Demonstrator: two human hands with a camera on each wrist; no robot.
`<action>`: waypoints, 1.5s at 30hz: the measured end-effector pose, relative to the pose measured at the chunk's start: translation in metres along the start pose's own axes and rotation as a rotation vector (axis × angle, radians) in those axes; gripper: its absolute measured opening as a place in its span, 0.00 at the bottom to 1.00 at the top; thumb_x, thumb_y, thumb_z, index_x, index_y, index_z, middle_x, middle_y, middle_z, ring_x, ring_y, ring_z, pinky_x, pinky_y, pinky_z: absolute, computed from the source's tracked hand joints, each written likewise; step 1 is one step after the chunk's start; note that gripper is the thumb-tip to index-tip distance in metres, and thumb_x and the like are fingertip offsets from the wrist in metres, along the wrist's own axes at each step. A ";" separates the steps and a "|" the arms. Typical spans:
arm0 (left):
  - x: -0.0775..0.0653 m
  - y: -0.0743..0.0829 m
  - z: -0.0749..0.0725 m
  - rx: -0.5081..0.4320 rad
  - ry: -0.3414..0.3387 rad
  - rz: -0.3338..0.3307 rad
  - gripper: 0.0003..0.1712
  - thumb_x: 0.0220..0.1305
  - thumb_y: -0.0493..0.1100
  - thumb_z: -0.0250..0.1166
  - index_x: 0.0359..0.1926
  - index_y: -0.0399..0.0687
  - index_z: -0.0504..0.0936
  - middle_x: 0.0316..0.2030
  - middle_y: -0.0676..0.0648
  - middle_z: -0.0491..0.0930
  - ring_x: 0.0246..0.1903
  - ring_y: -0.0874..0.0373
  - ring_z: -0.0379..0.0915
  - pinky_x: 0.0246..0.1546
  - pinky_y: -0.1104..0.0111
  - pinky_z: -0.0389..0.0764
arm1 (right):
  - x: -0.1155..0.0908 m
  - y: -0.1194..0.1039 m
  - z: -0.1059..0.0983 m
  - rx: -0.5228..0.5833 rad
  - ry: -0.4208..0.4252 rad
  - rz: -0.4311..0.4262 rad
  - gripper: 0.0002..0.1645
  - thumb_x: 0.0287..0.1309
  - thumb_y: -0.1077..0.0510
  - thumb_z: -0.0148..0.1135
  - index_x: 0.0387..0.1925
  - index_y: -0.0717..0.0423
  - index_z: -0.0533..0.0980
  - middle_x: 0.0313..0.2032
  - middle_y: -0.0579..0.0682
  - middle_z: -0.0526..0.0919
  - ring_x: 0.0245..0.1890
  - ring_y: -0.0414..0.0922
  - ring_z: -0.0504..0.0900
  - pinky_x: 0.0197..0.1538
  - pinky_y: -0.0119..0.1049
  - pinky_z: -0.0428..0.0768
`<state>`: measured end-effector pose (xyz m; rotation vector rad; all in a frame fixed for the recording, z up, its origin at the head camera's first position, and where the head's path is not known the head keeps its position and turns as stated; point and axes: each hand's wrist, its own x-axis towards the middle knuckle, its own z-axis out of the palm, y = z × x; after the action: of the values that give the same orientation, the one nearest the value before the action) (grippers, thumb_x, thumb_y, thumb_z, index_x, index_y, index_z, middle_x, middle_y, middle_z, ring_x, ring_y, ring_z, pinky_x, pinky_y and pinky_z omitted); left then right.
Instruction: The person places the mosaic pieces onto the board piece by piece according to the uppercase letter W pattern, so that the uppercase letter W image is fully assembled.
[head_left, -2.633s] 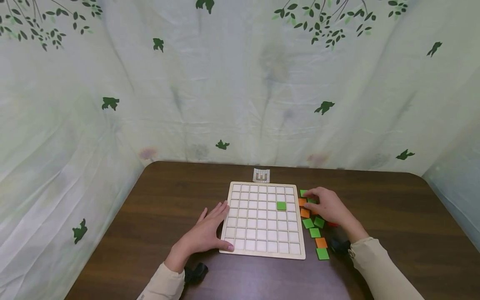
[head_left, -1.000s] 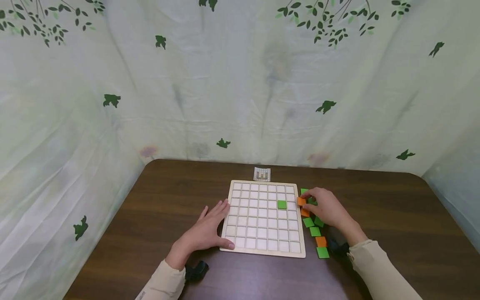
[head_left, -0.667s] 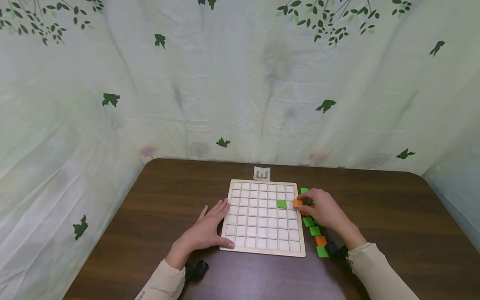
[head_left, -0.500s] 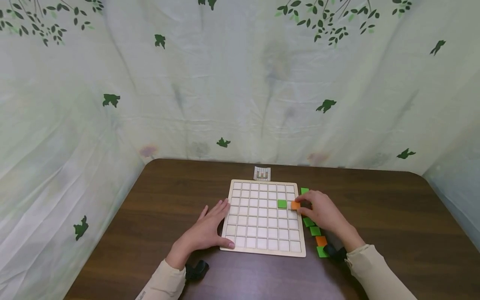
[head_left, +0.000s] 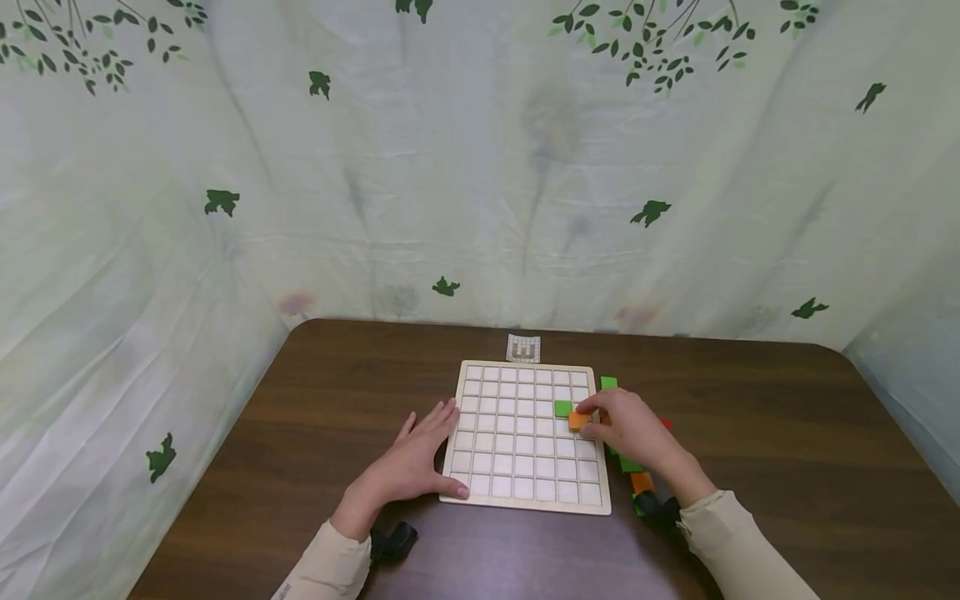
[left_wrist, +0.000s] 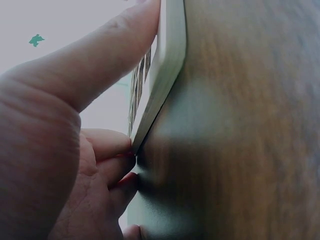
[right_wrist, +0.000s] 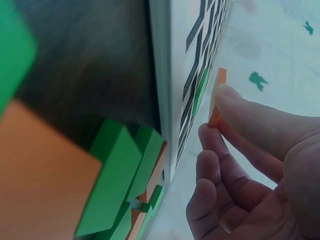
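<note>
A square wooden grid board with white cells lies on the table. One green tile sits in a cell in its upper right part. My right hand pinches an orange tile between thumb and fingers, just over the board to the lower right of the green tile. In the right wrist view the orange tile stands apart from the board face. My left hand rests with spread fingers at the board's left edge, its thumb on the lower left corner. The left wrist view shows the thumb against the frame.
Loose green and orange tiles lie along the board's right side, partly hidden under the right hand, with a bit of red beside it. Behind the board lies a small printed card. A leaf-patterned curtain hangs behind the table.
My right hand has picked up an orange tile from beside the board and carried it left over the board's right columns. The left hand has stayed in place.
</note>
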<state>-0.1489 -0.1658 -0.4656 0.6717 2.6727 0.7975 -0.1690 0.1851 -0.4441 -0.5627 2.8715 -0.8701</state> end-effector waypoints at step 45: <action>0.002 -0.004 0.002 0.006 -0.004 -0.010 0.70 0.46 0.64 0.79 0.78 0.37 0.51 0.79 0.42 0.46 0.78 0.47 0.36 0.72 0.40 0.34 | 0.013 -0.016 0.015 -0.090 -0.040 0.005 0.13 0.56 0.60 0.74 0.44 0.56 0.86 0.39 0.46 0.85 0.38 0.44 0.78 0.44 0.41 0.79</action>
<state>-0.1511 -0.1668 -0.4698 0.6610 2.6736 0.7847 -0.1734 0.1603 -0.4475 -0.5740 2.8862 -0.7229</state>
